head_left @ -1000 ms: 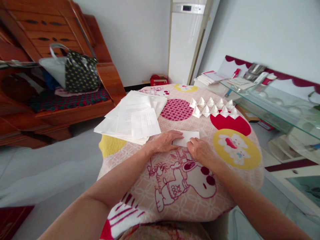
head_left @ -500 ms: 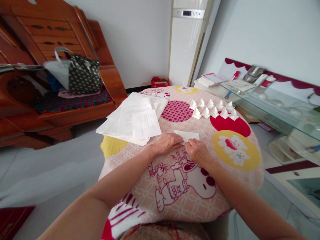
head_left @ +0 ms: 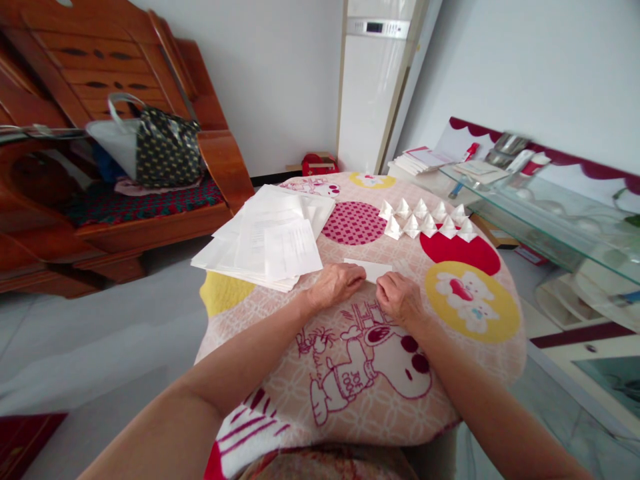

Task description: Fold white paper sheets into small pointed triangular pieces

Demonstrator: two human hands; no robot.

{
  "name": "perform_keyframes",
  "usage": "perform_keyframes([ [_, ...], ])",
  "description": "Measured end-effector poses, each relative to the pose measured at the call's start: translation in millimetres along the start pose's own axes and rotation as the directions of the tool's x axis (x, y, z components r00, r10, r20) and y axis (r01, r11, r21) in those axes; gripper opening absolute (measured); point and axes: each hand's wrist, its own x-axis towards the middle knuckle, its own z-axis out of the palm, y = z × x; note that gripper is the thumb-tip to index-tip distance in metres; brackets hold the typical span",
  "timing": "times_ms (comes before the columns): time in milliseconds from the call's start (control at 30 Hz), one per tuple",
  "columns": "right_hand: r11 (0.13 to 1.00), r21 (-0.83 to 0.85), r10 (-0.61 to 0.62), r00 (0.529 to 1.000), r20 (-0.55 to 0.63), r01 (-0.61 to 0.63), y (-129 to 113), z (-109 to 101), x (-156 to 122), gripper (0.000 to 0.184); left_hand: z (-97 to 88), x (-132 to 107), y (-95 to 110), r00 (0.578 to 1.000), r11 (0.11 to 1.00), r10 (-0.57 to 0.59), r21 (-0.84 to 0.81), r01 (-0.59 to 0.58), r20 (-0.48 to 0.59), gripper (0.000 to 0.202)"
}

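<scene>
A small white folded sheet of paper (head_left: pixel 373 269) lies on the patterned tablecloth (head_left: pixel 340 407) in front of me. My left hand (head_left: pixel 337 283) is closed at its lower left edge, and my right hand (head_left: pixel 399 295) is closed at its lower right edge. The fingertips of both curl over the paper, so the grip itself is partly hidden. Behind my right hand stand two rows of small folded white paper shapes (head_left: pixel 421 209) with pointed tops. Left of my hands a loose pile of white paper sheets (head_left: pixel 255 230) lies fanned out.
A glass-topped stand (head_left: pixel 555 207) with papers, metal bowls and a cup is beside the table on the right. On the left is a wooden bench (head_left: pixel 225 160) holding a black patterned bag (head_left: pixel 167 148). A tall white cabinet-like unit (head_left: pixel 370 100) stands behind the table.
The paper has shifted slightly left and its visible strip looks narrower. My right hand has moved a little away from my left hand, widening the gap between them.
</scene>
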Motion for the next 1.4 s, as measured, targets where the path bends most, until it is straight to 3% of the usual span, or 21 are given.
perform_keyframes([
  [167,0.988,-0.036,0.148,0.986,-0.080,-0.151,19,-11,-8,0.022,-7.3,-4,-7,0.995,0.998,-0.056,-0.037,0.053,-0.083,0.018],
  [267,0.966,-0.060,0.241,0.961,-0.136,-0.251,15,-20,-6,0.023,-9.4,-4,-5,0.993,0.997,-0.068,-0.048,0.064,-0.092,0.017],
  [367,0.985,-0.029,0.166,0.976,-0.138,-0.171,-1,-24,1,0.024,-8.1,-2,1,0.996,0.999,-0.041,-0.018,0.040,-0.080,0.017],
  [467,0.999,-0.013,0.028,0.998,-0.061,-0.029,-14,-19,7,0.025,-5.6,-1,7,0.999,1.000,0.007,0.013,-0.007,-0.053,0.019],
  [600,0.999,0.008,-0.045,0.993,-0.112,0.046,-9,-11,7,0.032,-8.5,-2,5,0.995,0.999,0.034,-0.032,-0.037,-0.088,0.016],
  [667,0.998,0.034,-0.039,0.983,-0.180,0.046,-1,-11,5,0.030,-13.6,-4,0,0.986,0.994,0.003,-0.105,-0.021,-0.168,0.014],
  [767,0.994,0.106,0.003,0.959,-0.283,0.028,8,-11,1,0.028,-21.5,-6,-9,0.945,0.966,-0.134,-0.252,0.057,-0.299,0.015],
  [833,0.986,0.168,0.045,0.936,-0.348,0.015,9,-12,0,0.027,-23.8,-6,-13,0.932,0.936,-0.201,-0.341,0.091,-0.302,0.021],
  [967,0.961,0.276,0.095,0.907,-0.410,0.024,4,-14,2,0.023,-20.5,-3,-14,0.976,0.898,-0.118,-0.440,0.026,-0.182,0.049],
  [1033,0.955,0.295,0.091,0.906,-0.413,0.038,2,-16,3,0.023,-19.1,-2,-11,0.978,0.889,-0.111,-0.457,0.019,-0.176,0.032],
  [1133,0.964,0.263,0.081,0.907,-0.414,0.034,0,-18,4,0.023,-21.0,-2,-7,0.962,0.902,-0.104,-0.431,-0.015,-0.253,0.010],
  [1267,0.987,0.162,0.059,0.911,-0.407,0.008,-2,-19,2,0.022,-26.0,-5,0,0.929,0.972,0.075,-0.183,-0.150,-0.363,0.010],
  [1400,0.987,0.151,0.012,0.909,-0.417,0.057,-3,-17,-1,0.025,-28.8,-9,10,0.895,0.965,0.256,0.048,-0.256,-0.364,0.011],
])
